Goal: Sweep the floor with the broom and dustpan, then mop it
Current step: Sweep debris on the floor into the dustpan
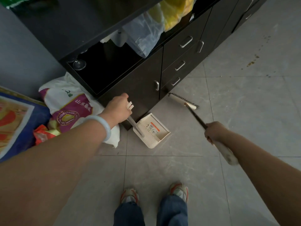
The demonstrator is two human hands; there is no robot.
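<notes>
While gripped, dustpan handle (pixel 132 121) within left fingers (pixel 125 99).

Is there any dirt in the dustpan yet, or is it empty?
Looks empty. The dustpan rests on the floor, and inside only its ribbed tray and a sticker show; fine dust cannot be ruled out.

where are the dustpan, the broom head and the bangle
dustpan (pixel 151 130): head view, on its ribbed tray
broom head (pixel 184 100): head view, on its cream bar above the bristles
bangle (pixel 104 126): head view, on the band at the left wrist
</notes>
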